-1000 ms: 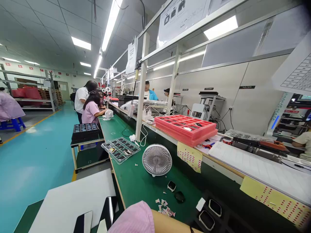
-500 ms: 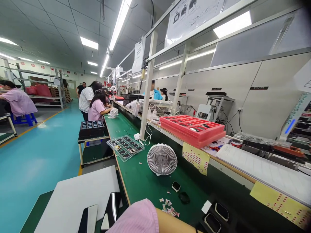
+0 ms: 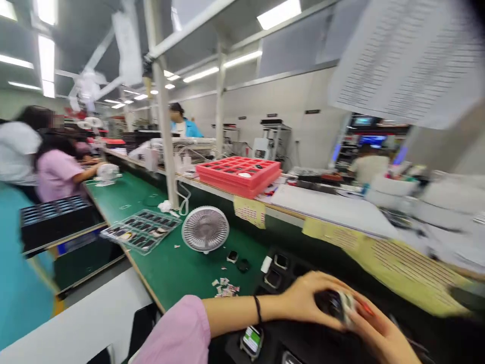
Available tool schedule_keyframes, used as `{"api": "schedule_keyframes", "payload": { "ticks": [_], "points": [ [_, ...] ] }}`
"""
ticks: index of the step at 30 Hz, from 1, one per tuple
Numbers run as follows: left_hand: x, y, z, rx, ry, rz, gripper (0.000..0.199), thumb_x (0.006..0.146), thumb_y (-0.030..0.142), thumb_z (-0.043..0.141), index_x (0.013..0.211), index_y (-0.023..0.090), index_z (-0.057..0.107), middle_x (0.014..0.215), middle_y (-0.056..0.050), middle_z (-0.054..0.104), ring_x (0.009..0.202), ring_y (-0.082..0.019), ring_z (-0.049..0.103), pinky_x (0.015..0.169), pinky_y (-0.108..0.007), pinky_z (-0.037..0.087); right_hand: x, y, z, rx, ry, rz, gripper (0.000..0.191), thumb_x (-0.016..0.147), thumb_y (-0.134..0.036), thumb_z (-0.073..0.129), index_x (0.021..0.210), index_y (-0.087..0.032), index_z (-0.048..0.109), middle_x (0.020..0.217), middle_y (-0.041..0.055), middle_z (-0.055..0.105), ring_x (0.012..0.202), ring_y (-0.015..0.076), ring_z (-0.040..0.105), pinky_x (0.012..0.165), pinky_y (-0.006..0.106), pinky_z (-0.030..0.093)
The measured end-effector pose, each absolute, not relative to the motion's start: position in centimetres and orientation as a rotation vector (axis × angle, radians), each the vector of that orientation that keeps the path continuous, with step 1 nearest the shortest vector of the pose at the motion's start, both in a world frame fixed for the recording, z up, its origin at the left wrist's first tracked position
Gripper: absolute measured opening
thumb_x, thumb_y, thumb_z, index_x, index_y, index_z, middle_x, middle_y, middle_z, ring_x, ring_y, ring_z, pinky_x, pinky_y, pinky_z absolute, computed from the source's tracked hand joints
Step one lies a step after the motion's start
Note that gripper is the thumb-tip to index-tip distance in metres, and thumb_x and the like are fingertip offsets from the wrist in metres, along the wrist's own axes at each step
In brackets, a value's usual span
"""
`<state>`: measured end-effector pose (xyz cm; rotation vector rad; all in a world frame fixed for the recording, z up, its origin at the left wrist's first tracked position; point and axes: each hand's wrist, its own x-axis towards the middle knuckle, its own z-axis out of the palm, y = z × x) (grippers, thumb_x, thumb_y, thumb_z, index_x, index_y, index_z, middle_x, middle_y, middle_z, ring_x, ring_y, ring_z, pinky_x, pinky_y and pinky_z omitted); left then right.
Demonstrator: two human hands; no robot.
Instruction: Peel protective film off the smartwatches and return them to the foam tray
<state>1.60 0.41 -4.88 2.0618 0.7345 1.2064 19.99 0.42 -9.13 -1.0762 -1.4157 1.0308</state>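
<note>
In the head view, my left hand (image 3: 303, 301) curls round a small dark piece with a pale rim, which looks like a smartwatch (image 3: 337, 305); blur hides its details. My right hand (image 3: 382, 331) grips the pale side of the same piece, with a small red thing (image 3: 366, 307) at its fingers. Beneath both hands lies a black foam tray (image 3: 233, 349). Watch cases (image 3: 272, 278) sit in its slots, beside a small white block (image 3: 266, 264). Near my left wrist is a watch with a lit green and white screen (image 3: 252, 341).
A pale watch (image 3: 232, 256), a black rounded piece (image 3: 243, 265) and small paper scraps (image 3: 226, 289) lie on the green bench, near a fan (image 3: 205, 229). Farther left is a clear compartment tray (image 3: 144, 230). A red foam tray (image 3: 237, 177) stands on the shelf. Co-workers sit and stand beyond.
The view has swung to the right. Both my hands have come into sight, holding the small watch-like piece; before, only my left sleeve and forearm showed.
</note>
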Motion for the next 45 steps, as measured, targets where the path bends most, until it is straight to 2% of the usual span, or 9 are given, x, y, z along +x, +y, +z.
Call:
{"api": "schedule_keyframes", "payload": {
  "ticks": [1,2,6,8,11,15,25,41,45],
  "points": [
    [1.6,0.6,-4.9,2.026,0.742,1.269,0.058,0.058,0.032,0.083,0.111,0.014,0.066,0.119,-0.014,0.065,0.114,-0.027,0.058,0.101,-0.038,0.043,20.3,0.2,-8.0,-1.075,-1.337,1.101,0.053,0.065,-0.055,0.075,0.105,-0.022,0.066,0.1,0.0106,0.071,0.089,0.0276,0.068,0.072,0.036,0.058],
    [1.7,0.8,-5.0,1.985,0.747,1.313,0.059,0.058,0.03,0.083,0.112,0.014,0.065,0.118,-0.014,0.065,0.112,-0.026,0.059,0.1,-0.037,0.044,20.4,0.0,-6.9,-1.074,-1.256,1.123,0.051,0.068,-0.055,0.073,0.106,-0.021,0.067,0.1,0.0109,0.072,0.088,0.0269,0.069,0.072,0.036,0.058],
    [1.9,1.4,-5.3,1.892,0.818,1.194,0.054,0.066,0.026,0.077,0.116,0.014,0.061,0.115,-0.012,0.066,0.104,-0.025,0.062,0.092,-0.036,0.048,20.7,-0.4,-3.6,-0.982,-1.086,1.06,0.05,0.079,-0.062,0.056,0.093,-0.016,0.07,0.061,0.008,0.071,0.049,0.0186,0.063,0.051,0.031,0.054],
    [2.0,1.6,-5.2,1.922,0.858,1.14,0.054,0.067,0.026,0.076,0.117,0.015,0.06,0.116,-0.011,0.066,0.104,-0.025,0.062,0.089,-0.035,0.05,20.7,-0.7,-3.0,-0.922,-1.08,1.046,0.052,0.081,-0.063,0.052,0.085,-0.015,0.071,0.054,0.0065,0.068,0.04,0.0158,0.058,0.045,0.029,0.05],
    [2.1,1.9,-5.2,1.944,0.899,1.113,0.053,0.067,0.026,0.076,0.117,0.016,0.059,0.111,-0.009,0.068,0.097,-0.024,0.064,0.082,-0.032,0.052,20.6,-1.2,-3.0,-0.827,-1.043,0.97,0.05,0.081,-0.061,0.053,0.069,-0.015,0.07,0.054,0.0067,0.069,0.042,0.0159,0.061,0.046,0.028,0.051],
    [2.3,2.2,-5.3,1.964,0.907,1.142,0.052,0.068,0.026,0.075,0.116,0.017,0.059,0.112,-0.009,0.067,0.096,-0.023,0.064,0.082,-0.031,0.052,20.6,-1.6,-2.8,-0.778,-1.03,0.931,0.049,0.083,-0.059,0.054,0.062,-0.016,0.068,0.053,0.0059,0.068,0.042,0.0158,0.062,0.047,0.027,0.051],
    [2.3,2.1,-5.2,1.999,0.888,1.127,0.051,0.068,0.025,0.074,0.116,0.016,0.059,0.11,-0.009,0.068,0.092,-0.022,0.065,0.074,-0.029,0.052,20.5,-1.6,-2.8,-0.778,-1.073,0.913,0.05,0.084,-0.059,0.053,0.062,-0.017,0.068,0.054,0.0059,0.069,0.043,0.0157,0.063,0.046,0.027,0.052],
    [2.1,2.2,-5.7,1.981,0.885,1.189,0.051,0.067,0.021,0.072,0.116,0.015,0.06,0.113,-0.01,0.068,0.091,-0.022,0.066,0.075,-0.03,0.053,20.3,-1.9,-3.0,-0.841,-1.169,0.781,0.049,0.09,-0.052,0.045,0.063,-0.017,0.066,0.055,0.0045,0.067,0.044,0.0147,0.062,0.048,0.027,0.052],
    [2.2,2.2,-5.6,1.995,0.931,1.192,0.051,0.067,0.022,0.072,0.116,0.016,0.061,0.11,-0.009,0.069,0.085,-0.02,0.067,0.07,-0.028,0.053,20.1,-1.9,-3.1,-0.838,-1.191,0.77,0.047,0.09,-0.052,0.046,0.065,-0.018,0.067,0.057,0.0041,0.068,0.047,0.015,0.063,0.049,0.028,0.053]
  ]
}}
